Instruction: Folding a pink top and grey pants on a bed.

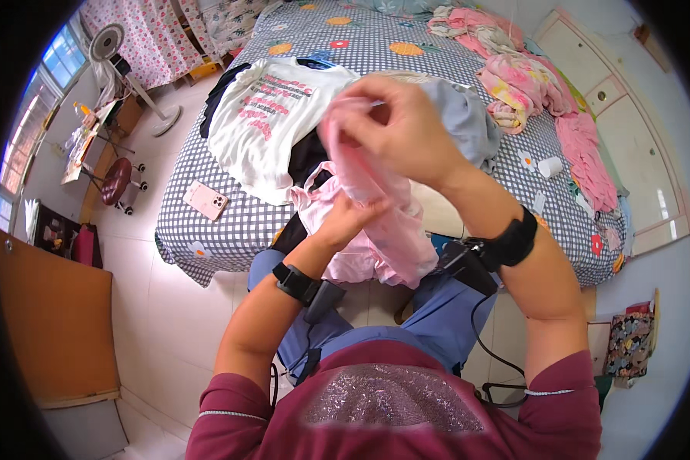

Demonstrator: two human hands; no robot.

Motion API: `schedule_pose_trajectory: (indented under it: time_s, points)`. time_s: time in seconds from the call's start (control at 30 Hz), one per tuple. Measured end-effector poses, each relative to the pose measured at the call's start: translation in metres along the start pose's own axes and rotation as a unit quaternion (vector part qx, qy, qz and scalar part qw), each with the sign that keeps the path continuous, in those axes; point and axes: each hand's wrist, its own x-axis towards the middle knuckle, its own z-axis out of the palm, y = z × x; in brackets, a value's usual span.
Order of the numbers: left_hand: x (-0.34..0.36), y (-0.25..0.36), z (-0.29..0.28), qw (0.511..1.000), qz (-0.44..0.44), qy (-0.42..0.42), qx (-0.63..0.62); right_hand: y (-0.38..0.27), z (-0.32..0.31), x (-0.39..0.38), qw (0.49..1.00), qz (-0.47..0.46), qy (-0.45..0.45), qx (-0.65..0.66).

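I hold a pink garment in the middle of the frame, above my knees and just in front of the bed. My right hand is raised at the upper centre, and its fingers are closed in a pinch on the top part of the pink cloth. My left hand is lower, just under the right one, and its fingers are closed on the cloth from below, partly hidden by the folds. The rest of the garment hangs down between my arms. On the bed, behind my hands, lies a white T-shirt with pink print, with a grey garment to its right. A pink phone lies near the bed's left edge.
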Motion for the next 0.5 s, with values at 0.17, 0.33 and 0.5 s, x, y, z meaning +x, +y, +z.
schedule_pose_trajectory:
  time_s: [0.17, 0.33, 0.5]
  points:
    - [0.003, 0.027, 0.001, 0.929, -0.040, 0.046, -0.364, 0.025, -0.014, -0.019, 0.997, 0.001, 0.074, -0.021]
    - [-0.011, 0.045, -0.018, 0.921, -0.046, 0.003, -0.386, 0.057, -0.002, -0.070, 0.986, 0.116, 0.046, -0.114]
    - [-0.017, 0.047, -0.037, 0.914, -0.049, -0.043, -0.400, 0.076, -0.004, -0.091, 0.978, 0.204, 0.040, -0.002]
